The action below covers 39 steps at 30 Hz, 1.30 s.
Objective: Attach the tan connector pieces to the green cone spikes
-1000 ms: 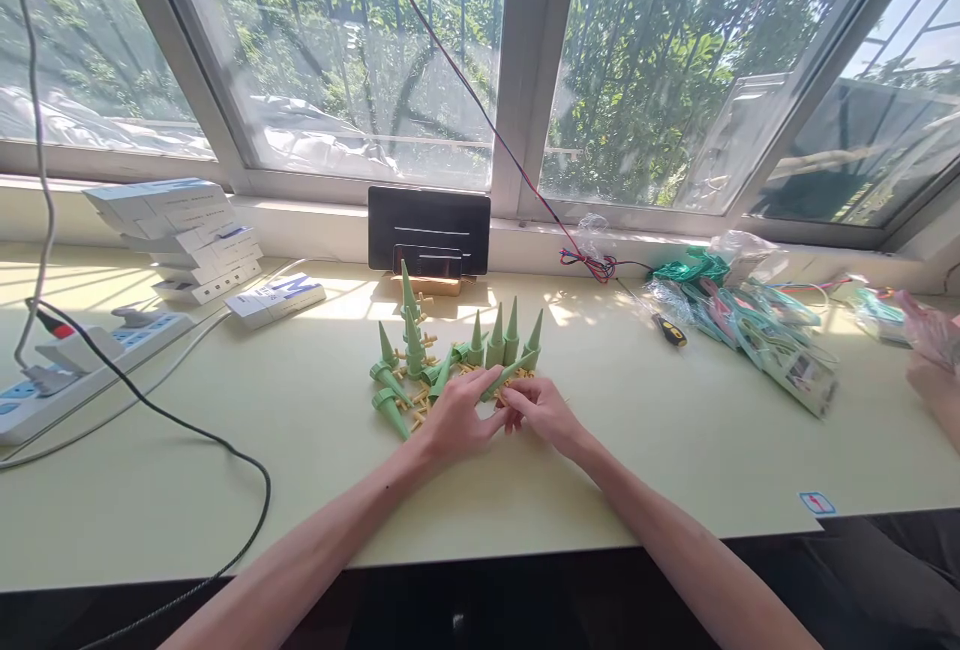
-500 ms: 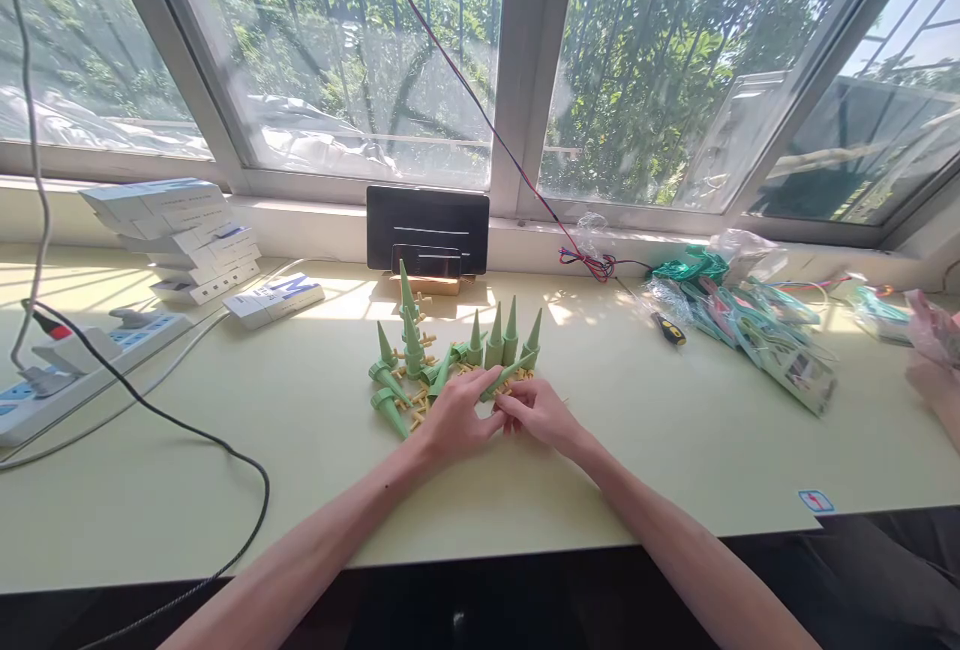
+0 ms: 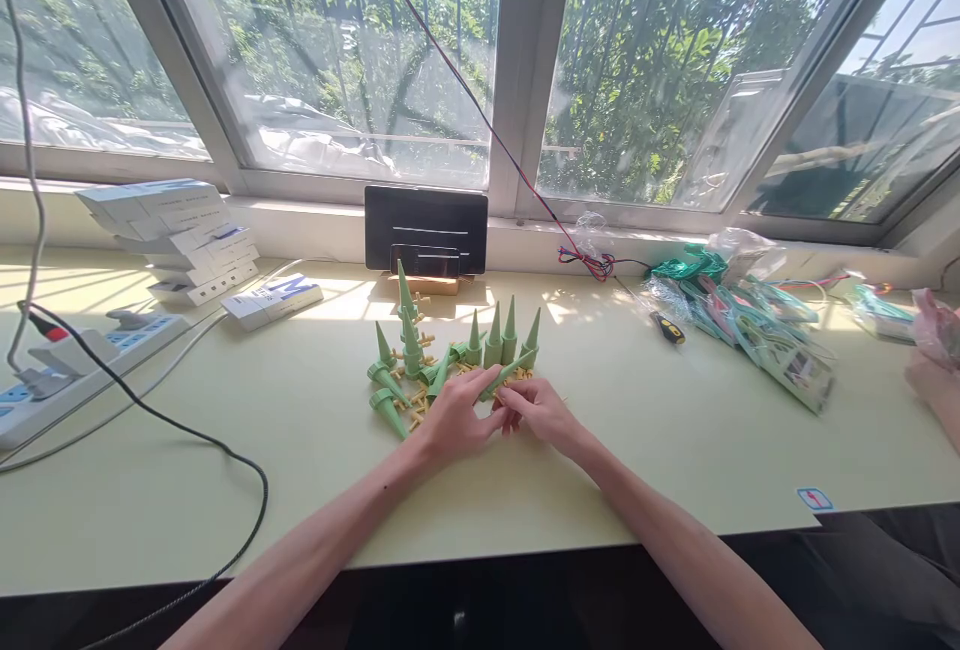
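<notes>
My left hand (image 3: 463, 412) is closed around a green cone-shaped watering spike (image 3: 516, 365), tilted with its point up and to the right. Fingers of my right hand (image 3: 541, 412) pinch together at the lower end of that spike; what lies between them is mostly hidden, though tan plastic shows beside the fingertips. Behind my hands several green spikes (image 3: 493, 338) stand upright in a row. To the left, other spikes (image 3: 388, 412) lie on their sides among small tan T-shaped pieces (image 3: 418, 414). A taller stack of spikes (image 3: 409, 335) rises near the back.
A black tablet (image 3: 426, 220) and a phone (image 3: 424, 261) lean at the window. White boxes (image 3: 187, 240) and a power strip (image 3: 142, 338) occupy the left. Bagged green parts (image 3: 772, 340) and a yellow-black cutter (image 3: 667, 328) lie right. Another person's hand (image 3: 934, 380) shows at the right edge.
</notes>
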### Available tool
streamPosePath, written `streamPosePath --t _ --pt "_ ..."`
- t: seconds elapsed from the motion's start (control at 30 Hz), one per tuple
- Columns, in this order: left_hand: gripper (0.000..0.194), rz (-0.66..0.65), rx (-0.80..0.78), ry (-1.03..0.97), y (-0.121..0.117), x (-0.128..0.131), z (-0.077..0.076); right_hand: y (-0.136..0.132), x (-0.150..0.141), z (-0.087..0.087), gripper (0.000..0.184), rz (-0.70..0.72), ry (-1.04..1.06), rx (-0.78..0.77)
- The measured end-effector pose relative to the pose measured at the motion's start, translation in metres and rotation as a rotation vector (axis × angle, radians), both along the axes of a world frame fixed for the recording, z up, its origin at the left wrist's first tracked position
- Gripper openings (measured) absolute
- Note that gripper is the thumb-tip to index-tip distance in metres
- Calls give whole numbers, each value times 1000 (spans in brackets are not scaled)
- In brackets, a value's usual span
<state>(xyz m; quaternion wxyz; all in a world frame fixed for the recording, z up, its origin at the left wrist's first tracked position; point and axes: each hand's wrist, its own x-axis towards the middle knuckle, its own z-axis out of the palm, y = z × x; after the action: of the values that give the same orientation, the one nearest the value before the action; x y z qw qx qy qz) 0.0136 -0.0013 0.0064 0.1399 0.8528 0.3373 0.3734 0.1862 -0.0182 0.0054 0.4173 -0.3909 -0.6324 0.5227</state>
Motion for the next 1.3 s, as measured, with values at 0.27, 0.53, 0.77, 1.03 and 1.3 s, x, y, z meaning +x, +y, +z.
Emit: streamPosePath --t 0.27,0.53,0.77,1.03,1.3 --pt "32 -5 16 -21 1 0 -2 -2 1 1 45 10 18 -30" --pt "41 -2 22 34 3 -1 -5 -1 0 -7 36 -55 -72 86" --pt "27 2 12 40 1 -1 -2 -3 -1 -3 39 -80 -89 95" --pt "22 -12 -2 3 -1 0 0 -1 1 1 45 19 78 -87" --pt "31 -11 0 12 1 0 -2 -2 0 -1 39 -16 -5 4"
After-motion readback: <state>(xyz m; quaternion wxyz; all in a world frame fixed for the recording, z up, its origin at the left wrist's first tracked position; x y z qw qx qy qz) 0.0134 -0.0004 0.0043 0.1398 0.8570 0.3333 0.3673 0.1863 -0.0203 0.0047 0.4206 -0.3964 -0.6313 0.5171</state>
